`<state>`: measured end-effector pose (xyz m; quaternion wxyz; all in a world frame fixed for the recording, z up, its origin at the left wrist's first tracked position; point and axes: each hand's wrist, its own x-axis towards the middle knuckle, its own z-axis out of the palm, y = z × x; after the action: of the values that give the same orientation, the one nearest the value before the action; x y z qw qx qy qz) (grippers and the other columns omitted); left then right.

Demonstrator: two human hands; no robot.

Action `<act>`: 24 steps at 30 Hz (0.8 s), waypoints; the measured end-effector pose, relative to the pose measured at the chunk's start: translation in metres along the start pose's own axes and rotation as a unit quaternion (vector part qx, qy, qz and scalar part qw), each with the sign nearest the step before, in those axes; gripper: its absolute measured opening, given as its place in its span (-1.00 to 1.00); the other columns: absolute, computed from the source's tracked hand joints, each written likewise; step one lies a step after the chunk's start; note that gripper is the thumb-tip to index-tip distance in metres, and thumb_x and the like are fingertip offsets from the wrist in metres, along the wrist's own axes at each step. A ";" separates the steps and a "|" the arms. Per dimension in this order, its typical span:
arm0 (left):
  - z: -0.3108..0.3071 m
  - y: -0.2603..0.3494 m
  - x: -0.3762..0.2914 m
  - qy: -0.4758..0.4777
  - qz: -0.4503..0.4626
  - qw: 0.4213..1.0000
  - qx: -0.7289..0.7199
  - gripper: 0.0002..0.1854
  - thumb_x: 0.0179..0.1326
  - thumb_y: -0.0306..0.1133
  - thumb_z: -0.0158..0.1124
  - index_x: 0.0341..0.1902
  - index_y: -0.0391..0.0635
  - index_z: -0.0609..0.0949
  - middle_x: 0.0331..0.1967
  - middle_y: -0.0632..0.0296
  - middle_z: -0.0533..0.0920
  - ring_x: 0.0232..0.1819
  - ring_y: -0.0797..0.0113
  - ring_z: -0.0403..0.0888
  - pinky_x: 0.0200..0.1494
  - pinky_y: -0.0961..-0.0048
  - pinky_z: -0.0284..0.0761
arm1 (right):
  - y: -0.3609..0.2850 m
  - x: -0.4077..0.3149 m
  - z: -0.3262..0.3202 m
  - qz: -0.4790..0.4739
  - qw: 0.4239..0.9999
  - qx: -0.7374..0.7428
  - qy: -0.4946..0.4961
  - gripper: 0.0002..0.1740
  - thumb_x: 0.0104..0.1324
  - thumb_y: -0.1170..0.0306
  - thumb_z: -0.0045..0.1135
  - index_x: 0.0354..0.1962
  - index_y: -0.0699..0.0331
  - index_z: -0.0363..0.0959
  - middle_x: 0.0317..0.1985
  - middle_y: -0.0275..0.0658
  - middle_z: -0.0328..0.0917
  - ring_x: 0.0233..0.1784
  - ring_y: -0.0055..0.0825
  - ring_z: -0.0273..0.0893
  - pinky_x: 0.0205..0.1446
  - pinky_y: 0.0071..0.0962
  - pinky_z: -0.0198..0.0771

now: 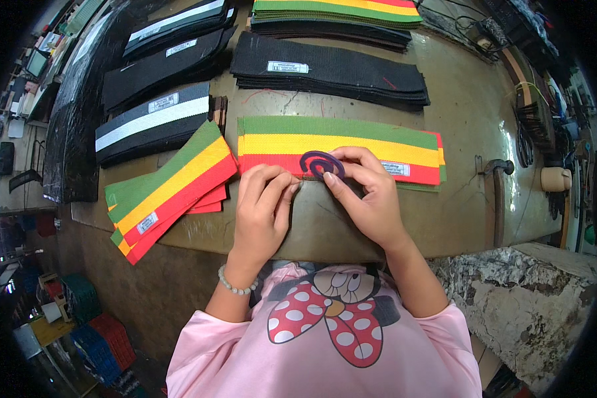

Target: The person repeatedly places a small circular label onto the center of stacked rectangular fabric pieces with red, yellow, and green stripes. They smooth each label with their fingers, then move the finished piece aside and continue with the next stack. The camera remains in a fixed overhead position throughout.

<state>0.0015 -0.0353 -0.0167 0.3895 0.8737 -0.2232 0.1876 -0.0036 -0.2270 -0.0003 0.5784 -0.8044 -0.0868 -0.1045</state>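
Note:
A green, yellow and red woven webbing strip (338, 144) lies across the table in front of me, over more strips, with a small printed label near its right end. My right hand (365, 194) pinches a dark purple spiral-shaped piece (321, 164) between thumb and fingers above the strip's red edge. At that same lower edge my left hand (266, 209) has thumb and fingertips pinched together; whether something thin is between them, I cannot tell. To the left, several matching striped strips (171, 189) lie fanned at a slant over the table's front edge.
Stacks of black webbing (328, 69), black-and-white webbing (154, 122) and striped webbing (336, 11) stand on the table (467, 209). Loose red threads lie between stacks. A hammer (498, 199) rests at the right. Plastic crates (97, 348) stand below left, a rough block (517, 308) below right.

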 end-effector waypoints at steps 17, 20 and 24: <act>-0.004 0.003 -0.002 -0.017 0.008 1.000 -0.013 -0.85 0.06 -0.60 0.37 -0.26 -0.22 0.67 -0.23 0.12 0.61 -0.07 0.03 0.53 0.03 0.19 0.46 | 0.011 -0.005 0.004 -0.039 0.998 -0.041 -0.020 -0.84 0.30 0.54 0.25 -0.19 0.46 0.63 -0.01 -0.15 0.57 0.07 -0.37 0.55 0.16 -0.49 0.41; -0.001 0.019 -0.009 -0.077 0.029 0.997 0.000 -0.82 0.03 -0.57 0.36 -0.24 -0.15 0.68 -0.21 0.18 0.62 -0.05 0.05 0.51 0.07 0.16 0.43 | 0.014 -0.002 0.002 0.088 0.957 0.274 0.047 -0.86 0.39 0.52 0.18 -0.17 0.43 0.61 -0.05 -0.20 0.59 0.03 -0.47 0.57 0.10 -0.56 0.46; 0.012 0.050 -0.017 -0.194 0.080 0.975 -0.068 -0.81 0.06 -0.48 0.39 -0.22 -0.13 0.66 -0.14 0.20 0.64 0.03 0.07 0.53 0.10 0.18 0.43 | 0.014 -0.007 -0.039 0.171 0.857 0.468 0.130 -0.79 0.43 0.47 0.17 -0.05 0.42 0.53 -0.13 -0.18 0.65 -0.17 -0.55 0.63 -0.01 -0.57 0.57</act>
<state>-0.0375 -0.0703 -0.0022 0.3810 0.8444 -0.3756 0.0295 -0.0097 -0.2687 -0.0033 0.9012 -0.4205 0.0895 -0.0542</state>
